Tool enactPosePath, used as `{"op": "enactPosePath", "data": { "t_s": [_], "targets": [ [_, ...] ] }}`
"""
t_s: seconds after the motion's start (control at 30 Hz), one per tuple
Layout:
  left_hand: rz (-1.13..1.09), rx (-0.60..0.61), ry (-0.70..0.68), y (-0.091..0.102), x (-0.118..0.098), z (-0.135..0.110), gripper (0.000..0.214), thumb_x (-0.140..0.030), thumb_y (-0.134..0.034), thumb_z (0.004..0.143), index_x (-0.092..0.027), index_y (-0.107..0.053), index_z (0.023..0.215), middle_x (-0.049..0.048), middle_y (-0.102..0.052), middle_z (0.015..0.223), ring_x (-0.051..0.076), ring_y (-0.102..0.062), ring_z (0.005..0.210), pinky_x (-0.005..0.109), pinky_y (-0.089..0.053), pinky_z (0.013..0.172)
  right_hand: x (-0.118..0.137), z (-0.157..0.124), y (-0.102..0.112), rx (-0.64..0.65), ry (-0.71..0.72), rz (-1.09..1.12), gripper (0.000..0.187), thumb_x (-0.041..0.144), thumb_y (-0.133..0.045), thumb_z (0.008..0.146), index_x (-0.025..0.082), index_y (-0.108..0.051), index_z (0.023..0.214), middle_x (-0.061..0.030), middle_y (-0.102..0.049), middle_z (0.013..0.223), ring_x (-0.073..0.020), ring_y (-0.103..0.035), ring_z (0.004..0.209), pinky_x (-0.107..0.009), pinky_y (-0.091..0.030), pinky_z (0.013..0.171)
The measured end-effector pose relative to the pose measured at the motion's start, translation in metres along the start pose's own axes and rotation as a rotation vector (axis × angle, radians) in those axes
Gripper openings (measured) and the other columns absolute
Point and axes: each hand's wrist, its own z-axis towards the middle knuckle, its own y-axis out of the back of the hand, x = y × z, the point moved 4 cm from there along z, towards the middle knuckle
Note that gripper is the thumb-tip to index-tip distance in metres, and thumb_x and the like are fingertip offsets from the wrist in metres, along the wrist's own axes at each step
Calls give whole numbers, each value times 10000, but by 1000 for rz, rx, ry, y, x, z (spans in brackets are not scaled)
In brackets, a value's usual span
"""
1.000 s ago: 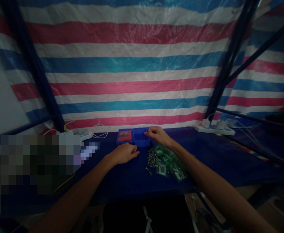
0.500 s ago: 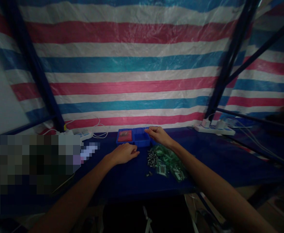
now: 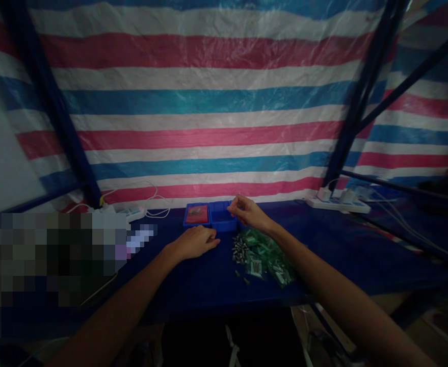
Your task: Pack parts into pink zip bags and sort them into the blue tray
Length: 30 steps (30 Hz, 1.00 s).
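Note:
My right hand [image 3: 248,211] hovers at the right rim of a blue compartment tray [image 3: 222,225], fingers pinched together on something too small to name. The tray's left cell holds a reddish pad [image 3: 197,214]. My left hand [image 3: 195,241] rests on the blue table in front of the tray, fingers curled loosely into a fist with nothing visible in it. A pile of small metal parts [image 3: 239,252] lies beside a heap of green circuit boards [image 3: 269,255] under my right forearm.
A striped tarp backs the blue table [image 3: 346,250]. White power strips with plugs sit at the back right [image 3: 336,203] and back left [image 3: 132,211]. Dark blue frame posts [image 3: 356,107] rise at both sides. A blurred-out area covers the left of the table.
My right hand has lifted slightly and its fingers have drawn into a tighter pinch over the tray. A couple of loose metal parts lie a little further forward. My left hand has stayed put.

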Motion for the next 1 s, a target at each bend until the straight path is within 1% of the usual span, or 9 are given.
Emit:
{"op": "enactPosePath", "data": {
  "t_s": [0.2,0.3,0.43,0.53,0.63,0.77,1.0],
  "targets": [
    [-15,9,0,-1,1,0,353,-467,-518,1042,-201,-627,838,33,-685,775,179,-612,686,300,-308,613,1,-2,0,29,-13,0,342,484,-751,868,230,-534,939,-46,-740,902,-93,-525,472,-270,-411,410],
    [-9,5,3,-1,0,0,351,-466,-523,1040,-199,-629,838,31,-681,772,179,-624,695,302,-309,608,2,-2,0,69,-32,30,345,492,-745,876,240,-545,1001,-42,-757,894,-101,-549,469,-264,-419,411],
    [-8,-1,0,0,0,0,351,-462,-528,1045,-198,-623,832,30,-680,772,175,-616,690,300,-301,605,3,-3,-1,111,-14,28,325,489,-703,917,245,-634,1120,-50,-754,916,-110,-573,495,-273,-450,438],
    [-17,-3,5,0,0,0,353,-465,-530,1045,-198,-619,832,28,-680,775,172,-610,688,296,-286,603,0,-2,-1,135,-6,20,308,505,-654,957,228,-702,1082,-77,-755,952,-109,-581,517,-274,-454,450],
    [-18,1,4,0,0,0,356,-469,-532,1043,-200,-612,825,26,-676,764,171,-603,680,293,-276,602,-3,-1,-1,134,-32,34,326,525,-646,963,218,-705,1057,-88,-764,962,-106,-574,521,-265,-450,447],
    [-10,3,-3,0,0,0,362,-473,-524,1047,-202,-618,827,31,-684,771,176,-606,685,291,-302,617,-3,-1,-1,120,-64,72,350,542,-653,954,206,-680,1049,-81,-762,936,-104,-558,520,-255,-437,445],
    [-3,4,5,0,1,0,364,-482,-517,1046,-200,-639,851,39,-698,802,188,-628,720,290,-315,624,4,-2,4,49,-68,165,315,494,-693,938,211,-678,1076,-80,-738,963,-102,-500,546,-255,-390,452]
  ]
}}
